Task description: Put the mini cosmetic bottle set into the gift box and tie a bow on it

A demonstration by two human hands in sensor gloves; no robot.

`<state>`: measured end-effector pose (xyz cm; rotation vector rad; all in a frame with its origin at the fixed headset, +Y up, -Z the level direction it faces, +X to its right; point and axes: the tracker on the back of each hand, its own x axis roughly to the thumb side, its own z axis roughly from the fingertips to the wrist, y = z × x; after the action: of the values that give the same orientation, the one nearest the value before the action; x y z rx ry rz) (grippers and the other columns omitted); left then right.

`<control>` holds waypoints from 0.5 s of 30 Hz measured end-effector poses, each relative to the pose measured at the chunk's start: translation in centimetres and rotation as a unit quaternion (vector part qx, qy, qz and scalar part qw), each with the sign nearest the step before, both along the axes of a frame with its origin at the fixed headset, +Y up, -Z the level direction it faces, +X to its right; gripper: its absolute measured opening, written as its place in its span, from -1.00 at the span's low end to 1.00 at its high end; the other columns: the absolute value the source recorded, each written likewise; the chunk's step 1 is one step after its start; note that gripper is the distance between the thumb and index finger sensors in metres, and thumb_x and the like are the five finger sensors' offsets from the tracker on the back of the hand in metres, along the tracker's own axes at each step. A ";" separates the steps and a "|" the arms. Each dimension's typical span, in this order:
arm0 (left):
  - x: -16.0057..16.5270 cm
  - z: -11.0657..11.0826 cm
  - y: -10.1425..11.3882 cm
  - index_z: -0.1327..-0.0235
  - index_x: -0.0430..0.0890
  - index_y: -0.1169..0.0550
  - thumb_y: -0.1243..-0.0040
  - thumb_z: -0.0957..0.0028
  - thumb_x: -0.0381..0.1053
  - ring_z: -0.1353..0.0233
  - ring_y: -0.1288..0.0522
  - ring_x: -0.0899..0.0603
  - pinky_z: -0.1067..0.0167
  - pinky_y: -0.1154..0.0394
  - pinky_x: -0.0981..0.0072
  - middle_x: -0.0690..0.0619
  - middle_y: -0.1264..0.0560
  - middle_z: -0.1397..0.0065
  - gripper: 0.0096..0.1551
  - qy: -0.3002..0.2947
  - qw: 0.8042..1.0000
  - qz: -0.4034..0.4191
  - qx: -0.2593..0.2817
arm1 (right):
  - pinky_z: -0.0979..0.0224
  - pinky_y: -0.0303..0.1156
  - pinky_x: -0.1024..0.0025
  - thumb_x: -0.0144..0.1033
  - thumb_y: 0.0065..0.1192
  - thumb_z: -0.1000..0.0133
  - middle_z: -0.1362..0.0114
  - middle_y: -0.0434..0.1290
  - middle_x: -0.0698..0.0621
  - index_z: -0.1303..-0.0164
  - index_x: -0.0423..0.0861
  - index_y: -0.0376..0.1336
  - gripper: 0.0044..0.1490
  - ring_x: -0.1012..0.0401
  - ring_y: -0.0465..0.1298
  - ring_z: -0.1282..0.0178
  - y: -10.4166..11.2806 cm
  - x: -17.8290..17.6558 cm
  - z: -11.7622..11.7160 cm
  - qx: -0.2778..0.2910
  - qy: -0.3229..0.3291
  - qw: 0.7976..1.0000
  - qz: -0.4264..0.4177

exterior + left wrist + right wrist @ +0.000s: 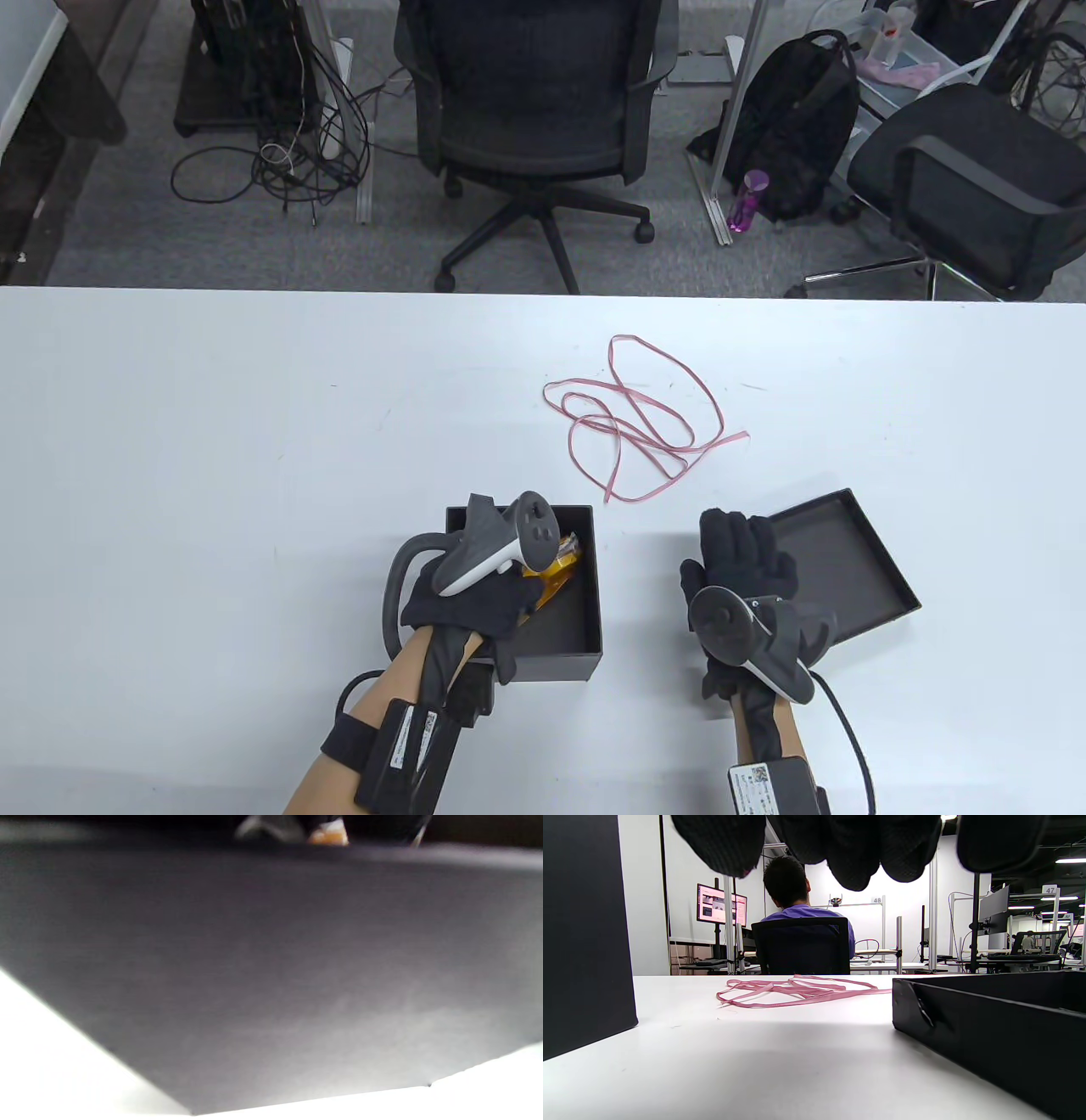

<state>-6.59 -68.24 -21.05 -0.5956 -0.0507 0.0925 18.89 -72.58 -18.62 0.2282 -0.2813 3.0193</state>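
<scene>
On white table, square matte-black box; looped pink ribbon

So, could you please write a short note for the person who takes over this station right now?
Left hand: reaching into the open gift box, at the yellow bottle set; whether it grips the set cannot be seen.
Right hand: open, holds nothing, over the table between the box and the lid.
Lid: lies inside-up, right of the box.
Pink ribbon: loose on the table behind the box, untouched.
Done: set is in or going into the box.
Left: release the set, put the lid on, tie the ribbon in a bow.
</scene>
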 end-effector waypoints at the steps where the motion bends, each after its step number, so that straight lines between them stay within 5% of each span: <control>1: -0.1 0.2 0.2 -0.67 -0.09 -0.29 -0.03 -0.24 0.31 -0.33 -0.65 -0.28 -0.35 -0.45 -0.41 -0.11 -0.53 -0.48 -0.18 -0.001 1.000 0.009 0.004 | -0.38 0.20 -0.50 -0.18 0.08 -0.26 -0.63 0.16 -0.39 -0.66 -0.33 -0.03 -0.14 -0.38 0.14 -0.57 0.0 0.0 0.0 -0.001 0.000 1.000 0.001; 7: -1.9 3.1 3.8 -0.69 -0.04 -0.28 0.01 -0.22 0.33 -0.56 -0.44 -0.42 -0.41 -0.37 -0.45 -0.23 -0.31 -0.67 -0.18 -0.053 0.986 0.100 0.122 | -0.37 0.22 -0.49 -0.18 0.09 -0.26 -0.61 0.18 -0.41 -0.66 -0.34 -0.02 -0.14 -0.39 0.19 -0.54 0.0 0.0 0.0 -0.006 0.000 1.000 0.003; 10: -4.5 5.6 5.4 -0.68 -0.02 -0.29 0.00 -0.22 0.33 -0.60 -0.39 -0.45 -0.41 -0.36 -0.46 -0.24 -0.25 -0.70 -0.19 -0.060 0.948 0.190 0.248 | -0.37 0.23 -0.48 -0.18 0.11 -0.25 -0.60 0.19 -0.41 -0.65 -0.34 0.00 -0.15 -0.39 0.22 -0.52 0.0 0.2 -0.1 -0.006 -0.004 1.000 0.002; 12: -6.9 7.0 5.1 -0.68 -0.03 -0.29 -0.01 -0.21 0.32 -0.58 -0.41 -0.44 -0.40 -0.38 -0.44 -0.24 -0.27 -0.69 -0.18 -0.028 0.917 0.231 0.323 | -0.37 0.24 -0.47 -0.18 0.11 -0.25 -0.60 0.20 -0.40 -0.65 -0.34 0.00 -0.15 -0.38 0.23 -0.52 0.1 0.3 -0.1 -0.005 -0.007 1.000 0.001; 15: -9.6 7.5 2.9 -0.67 -0.05 -0.28 -0.01 -0.21 0.31 -0.56 -0.42 -0.43 -0.39 -0.39 -0.44 -0.23 -0.28 -0.68 -0.18 0.009 0.903 0.248 0.351 | -0.36 0.24 -0.47 -0.18 0.11 -0.26 -0.59 0.21 -0.41 -0.65 -0.35 0.00 -0.15 -0.38 0.24 -0.51 0.1 0.6 -0.1 -0.006 -0.012 1.000 0.001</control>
<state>-16.19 -65.29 -13.51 0.1563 -0.2092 0.5516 19.46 -72.48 -18.75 0.1905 -0.2648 3.0269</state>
